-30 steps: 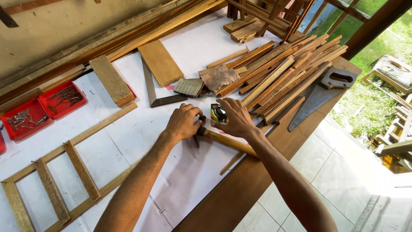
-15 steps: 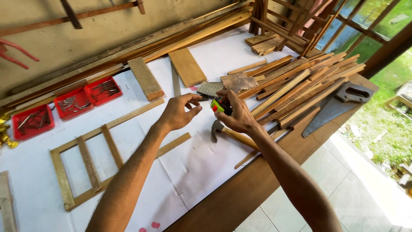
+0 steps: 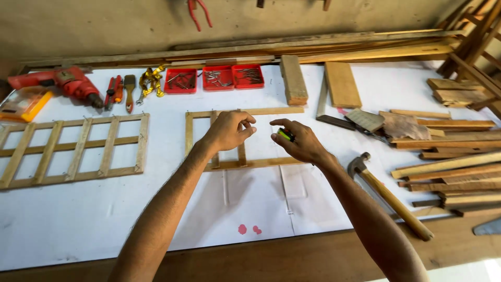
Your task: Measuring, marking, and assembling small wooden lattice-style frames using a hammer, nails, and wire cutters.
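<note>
The table (image 3: pixel 104 224) is the biggest thing here, covered in white sheeting and filling the view from 9 o'clock to 3 o'clock. On it at 9 o'clock lies a finished wooden ladder frame (image 3: pixel 73 150). At the centre lies a shorter, half-built frame (image 3: pixel 229 137), with rungs on its left part only. A heap of wood strips (image 3: pixel 449 167) sits at 3 o'clock, and a hammer (image 3: pixel 389 194) lies at 4 o'clock, just beside the person's right forearm. At 10 o'clock rests a red drill (image 3: pixel 57 83), and three red trays of nails (image 3: pixel 216 78) stand at 12 o'clock.

The left hand (image 3: pixel 227 130) hovers over the half-built frame, its fingers loosely curled and pinched narrow; whether they hold anything, I cannot tell. The right hand (image 3: pixel 300 142) is just to the right, fingers closed around a small green and black tool (image 3: pixel 284 136), possibly a tape measure, though most of it is hidden.

The step in hand looks like measuring or marking the open right part of the frame. The next move likely calls for bringing the tool down onto a rail and steadying the frame with the other hand.
</note>
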